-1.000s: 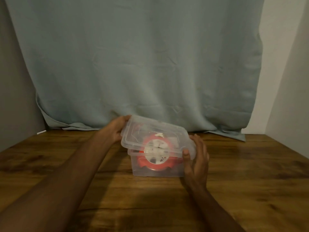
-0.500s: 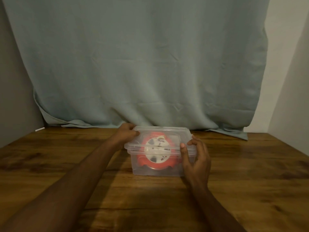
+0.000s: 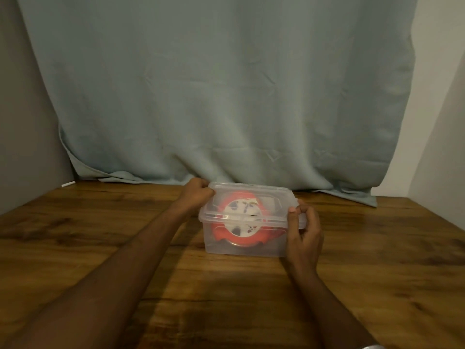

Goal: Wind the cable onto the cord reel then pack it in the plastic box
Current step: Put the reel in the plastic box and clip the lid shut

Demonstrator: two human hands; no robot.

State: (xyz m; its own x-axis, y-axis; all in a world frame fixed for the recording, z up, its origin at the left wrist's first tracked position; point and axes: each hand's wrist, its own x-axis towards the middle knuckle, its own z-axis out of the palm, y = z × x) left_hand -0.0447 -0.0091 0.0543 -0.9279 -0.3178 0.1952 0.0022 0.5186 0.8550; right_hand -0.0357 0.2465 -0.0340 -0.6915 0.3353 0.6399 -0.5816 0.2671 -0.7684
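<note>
A clear plastic box point(image 3: 221, 245) stands on the wooden table near the curtain. Its clear lid point(image 3: 266, 195) lies flat on top of it. Through the plastic I see the orange and white cord reel point(image 3: 241, 222) inside. My left hand point(image 3: 195, 196) grips the lid's far left corner with curled fingers. At the near right corner my right hand point(image 3: 303, 230) pinches the lid's edge between thumb and fingers. The cable itself is not distinguishable through the plastic.
The wooden table point(image 3: 100, 248) runs from wall to wall. A pale blue curtain point(image 3: 214, 96) hangs just behind the box, its hem resting on the table. A small white stick point(image 3: 68, 184) lies at the far left by the wall.
The lid was tilted above the box a second ago; it has come down and now sits level on the box. Both hands stayed on its corners and pressed closer.
</note>
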